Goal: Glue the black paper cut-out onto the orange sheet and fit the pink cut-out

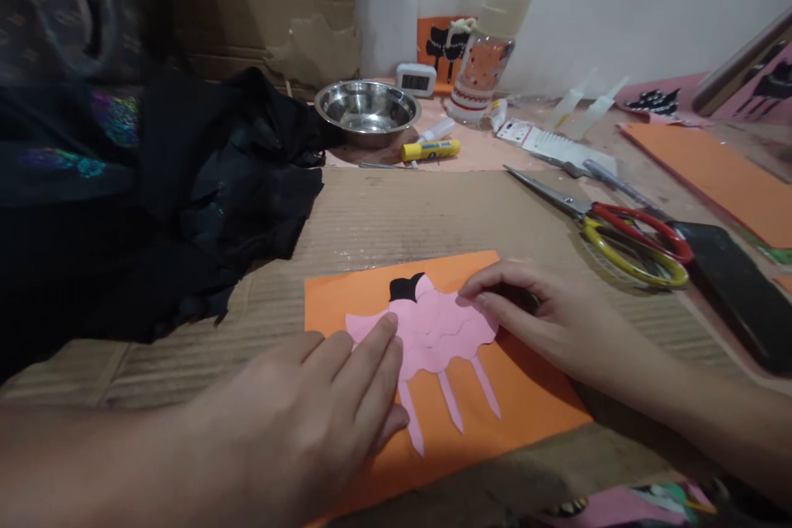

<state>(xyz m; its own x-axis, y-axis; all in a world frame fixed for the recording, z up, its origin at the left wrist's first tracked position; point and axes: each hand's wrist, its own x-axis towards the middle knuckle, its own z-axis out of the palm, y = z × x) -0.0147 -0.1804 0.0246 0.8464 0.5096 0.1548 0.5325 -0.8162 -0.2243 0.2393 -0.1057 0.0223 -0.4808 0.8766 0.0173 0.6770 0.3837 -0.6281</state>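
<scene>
An orange paper sheet (525,421) lies on the corrugated cardboard, and on it sits a pink paper cutout (439,338) with a scalloped edge. Three narrow pink strips (450,403) point down from the cutout, and a small black paper piece (404,289) shows at its top. My left hand (322,396) rests over the cutout's left side, fingers stretched out and the index fingertip pressing on the pink paper. At the upper right edge, my right hand (544,313) pinches the cutout between thumb and forefinger.
Scissors (587,210) with red and yellow handles and a black phone (736,289) lie to the right. Behind are a steel bowl (368,111), a yellow glue stick (430,150), a bottle (486,58) and a white timer (416,80). Black fabric (186,198) covers the left side.
</scene>
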